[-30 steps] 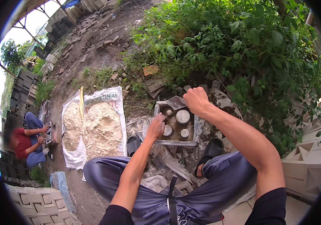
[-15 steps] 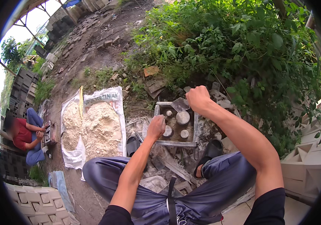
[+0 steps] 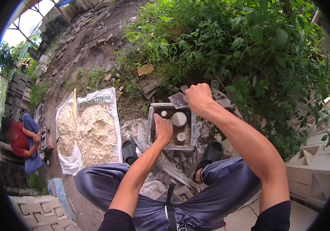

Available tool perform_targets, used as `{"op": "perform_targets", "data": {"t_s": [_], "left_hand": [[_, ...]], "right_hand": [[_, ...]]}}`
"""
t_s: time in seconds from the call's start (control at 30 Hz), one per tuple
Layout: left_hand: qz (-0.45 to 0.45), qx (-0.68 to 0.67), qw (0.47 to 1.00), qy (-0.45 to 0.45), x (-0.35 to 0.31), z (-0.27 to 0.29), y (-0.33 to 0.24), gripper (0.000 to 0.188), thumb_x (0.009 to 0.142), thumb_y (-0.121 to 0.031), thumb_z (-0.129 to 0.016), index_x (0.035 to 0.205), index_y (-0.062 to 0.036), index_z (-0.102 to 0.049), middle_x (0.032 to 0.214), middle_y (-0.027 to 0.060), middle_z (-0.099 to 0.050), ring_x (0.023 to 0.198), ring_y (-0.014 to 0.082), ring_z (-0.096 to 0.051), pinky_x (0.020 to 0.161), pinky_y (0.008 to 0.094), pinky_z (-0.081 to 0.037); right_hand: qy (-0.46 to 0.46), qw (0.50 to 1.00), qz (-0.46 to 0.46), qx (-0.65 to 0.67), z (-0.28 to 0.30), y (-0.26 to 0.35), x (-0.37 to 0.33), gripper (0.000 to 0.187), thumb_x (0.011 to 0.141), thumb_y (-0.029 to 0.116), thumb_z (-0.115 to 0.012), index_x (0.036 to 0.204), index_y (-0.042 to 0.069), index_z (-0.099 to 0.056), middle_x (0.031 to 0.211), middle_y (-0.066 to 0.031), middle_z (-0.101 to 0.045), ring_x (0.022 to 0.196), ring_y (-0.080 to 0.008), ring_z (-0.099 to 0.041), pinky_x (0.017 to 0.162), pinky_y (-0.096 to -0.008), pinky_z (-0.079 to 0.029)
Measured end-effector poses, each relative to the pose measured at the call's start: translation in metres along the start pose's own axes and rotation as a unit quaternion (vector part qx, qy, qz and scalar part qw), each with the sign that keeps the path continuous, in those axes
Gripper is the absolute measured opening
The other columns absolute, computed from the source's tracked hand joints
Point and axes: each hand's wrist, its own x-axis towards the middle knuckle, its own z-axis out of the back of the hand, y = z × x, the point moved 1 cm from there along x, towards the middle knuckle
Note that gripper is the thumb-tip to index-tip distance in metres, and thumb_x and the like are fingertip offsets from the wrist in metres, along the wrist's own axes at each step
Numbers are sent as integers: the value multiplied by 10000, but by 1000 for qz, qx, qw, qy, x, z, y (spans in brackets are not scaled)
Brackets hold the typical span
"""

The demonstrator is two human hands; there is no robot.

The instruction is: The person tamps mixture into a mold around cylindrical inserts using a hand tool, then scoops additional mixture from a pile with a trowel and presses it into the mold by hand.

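Note:
A rectangular mould [image 3: 192, 133] with a pale, worn rim lies on the ground between my feet. Round-topped cylinders stand inside it: a wide one [image 3: 179, 119], a small one [image 3: 164, 114] in the far left part and another [image 3: 181, 137] toward the near side. My left hand [image 3: 163, 130] reaches over the mould's left side, fingers stretched out and holding nothing; it hides part of the inside. My right hand [image 3: 199, 97] is closed in a fist beyond the far right corner. It grips a trowel, whose flat grey blade [image 3: 178, 101] sits just above the far rim.
White sacks [image 3: 115, 133] at my left bear a heap of pale powder [image 3: 95, 131]. Sandals [image 3: 213, 152] are on my feet, either side of the mould. Dense plants [image 3: 230, 50] grow beyond. Pale patterned blocks [image 3: 315, 165] stand at right. A person in red [image 3: 20, 144] sits far left.
The trowel blade has lifted from inside the mould's far edge to above the rim. My left hand has gone from closed to stretched out, lower over the left side. The view has shifted slightly.

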Motion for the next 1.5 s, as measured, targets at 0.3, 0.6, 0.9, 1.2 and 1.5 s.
{"op": "perform_targets", "data": {"t_s": [0.3, 0.6, 0.9, 1.2, 1.5], "left_hand": [[-64, -5, 996, 60, 17, -40, -7, 438, 904, -251, -400, 1179, 36, -585, 1232, 239, -564, 1254, 412, -429, 1141, 538, -56], [-139, -29, 989, -32, 4, -60, -32, 269, 842, -119, -487, 974, -42, -709, 1054, 140, -666, 1070, 272, -580, 1146, 473, -136], [-274, -157, 949, -9, -5, -64, -19, 192, 792, -133, -516, 700, -110, -682, 648, 98, -660, 640, 252, -665, 1042, 436, -348], [-193, -86, 974, -77, 8, -45, 10, 319, 883, -322, -493, 1023, -84, -653, 1116, 106, -612, 1022, 255, -564, 1068, 492, -278], [-210, -24, 973, 90, 28, -54, 1, 358, 879, -341, -488, 1099, -115, -657, 1124, 44, -649, 972, 234, -616, 1069, 529, -247]], "right_hand": [[22, 1000, -9, -7, 11, 2, 3, 146, 699, 128, -680, 825, 161, -745, 819, -40, -716, 821, -199, -697, 629, -304, -530], [40, 999, -30, -17, 4, -10, 0, 149, 701, 125, -682, 833, 157, -743, 829, -45, -717, 820, -206, -697, 645, -300, -531], [40, 999, -30, -19, 9, -10, -3, 168, 730, 133, -653, 875, 152, -738, 866, -52, -716, 846, -214, -694, 669, -314, -537], [34, 999, -24, -25, 8, -9, -1, 144, 738, 140, -648, 848, 134, -740, 848, -65, -715, 837, -227, -694, 668, -319, -533], [46, 998, -14, -32, 6, -6, 0, 133, 716, 123, -641, 805, 104, -738, 815, -97, -710, 790, -245, -697, 638, -327, -531]]}}
